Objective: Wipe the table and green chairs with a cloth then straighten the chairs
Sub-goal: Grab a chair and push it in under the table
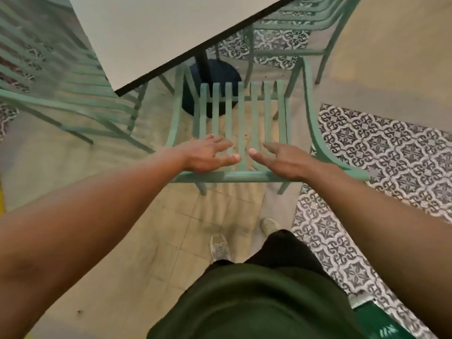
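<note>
Green chair [241, 111] beside table [156, 33] edge.

A café or eatery, by the look; matching green slatted chairs [242, 128] ring a white pedestal table [156, 33]; patterned tiles [381, 152] are set into the floor [137, 241].

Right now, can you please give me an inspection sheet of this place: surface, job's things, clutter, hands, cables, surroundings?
Surface: white table with dark edge, on a black pedestal base.
Job's things: green slatted chair in front; more green chairs at left and far right; no cloth seen.
Clutter: small crumbs on the floor under the chair.
Hands: left hand and right hand open, fingers spread, over the chair's top rail; contact unclear.
Cables: nothing seen.
Surroundings: beige floor tiles, patterned tiles.
</note>
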Action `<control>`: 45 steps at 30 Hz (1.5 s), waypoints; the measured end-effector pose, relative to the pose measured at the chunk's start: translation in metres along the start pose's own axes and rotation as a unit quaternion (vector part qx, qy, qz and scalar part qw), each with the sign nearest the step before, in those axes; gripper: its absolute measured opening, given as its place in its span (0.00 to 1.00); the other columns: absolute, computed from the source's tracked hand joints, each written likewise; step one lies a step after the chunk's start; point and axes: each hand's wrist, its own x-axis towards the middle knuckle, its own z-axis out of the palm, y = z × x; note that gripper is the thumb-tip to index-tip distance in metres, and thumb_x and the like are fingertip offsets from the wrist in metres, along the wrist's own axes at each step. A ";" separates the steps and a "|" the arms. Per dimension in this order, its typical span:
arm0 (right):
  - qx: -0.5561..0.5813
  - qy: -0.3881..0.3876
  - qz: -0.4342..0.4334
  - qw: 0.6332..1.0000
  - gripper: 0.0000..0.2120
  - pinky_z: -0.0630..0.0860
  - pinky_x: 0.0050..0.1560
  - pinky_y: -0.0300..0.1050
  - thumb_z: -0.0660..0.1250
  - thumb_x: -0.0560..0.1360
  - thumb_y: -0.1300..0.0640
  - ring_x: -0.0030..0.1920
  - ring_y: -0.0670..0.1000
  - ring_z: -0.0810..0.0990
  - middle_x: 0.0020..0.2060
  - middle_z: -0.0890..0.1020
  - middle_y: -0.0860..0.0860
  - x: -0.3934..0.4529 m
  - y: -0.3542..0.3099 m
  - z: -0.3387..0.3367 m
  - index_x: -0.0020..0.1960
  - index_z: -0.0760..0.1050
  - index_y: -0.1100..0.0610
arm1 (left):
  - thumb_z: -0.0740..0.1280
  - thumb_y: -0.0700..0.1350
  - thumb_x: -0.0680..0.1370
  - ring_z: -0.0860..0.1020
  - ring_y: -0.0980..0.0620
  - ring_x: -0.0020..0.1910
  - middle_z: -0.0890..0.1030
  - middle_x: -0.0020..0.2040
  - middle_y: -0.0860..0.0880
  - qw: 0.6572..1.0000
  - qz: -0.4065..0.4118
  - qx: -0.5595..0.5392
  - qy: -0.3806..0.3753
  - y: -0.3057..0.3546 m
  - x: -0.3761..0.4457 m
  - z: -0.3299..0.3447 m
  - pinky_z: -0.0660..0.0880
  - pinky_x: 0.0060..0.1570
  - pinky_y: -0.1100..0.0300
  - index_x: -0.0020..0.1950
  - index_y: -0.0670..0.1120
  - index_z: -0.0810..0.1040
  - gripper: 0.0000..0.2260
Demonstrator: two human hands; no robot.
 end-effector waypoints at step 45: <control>-0.392 0.022 -0.116 0.912 0.17 0.75 0.44 0.45 0.64 0.70 0.51 0.40 0.52 0.77 0.38 0.76 0.47 -0.018 0.085 -0.029 0.58 0.79 0.43 | 0.62 0.61 0.78 0.80 0.47 0.52 0.81 0.50 0.50 0.983 -0.108 -0.033 0.142 0.080 -0.030 0.109 0.70 0.44 0.56 0.69 0.62 0.72 0.19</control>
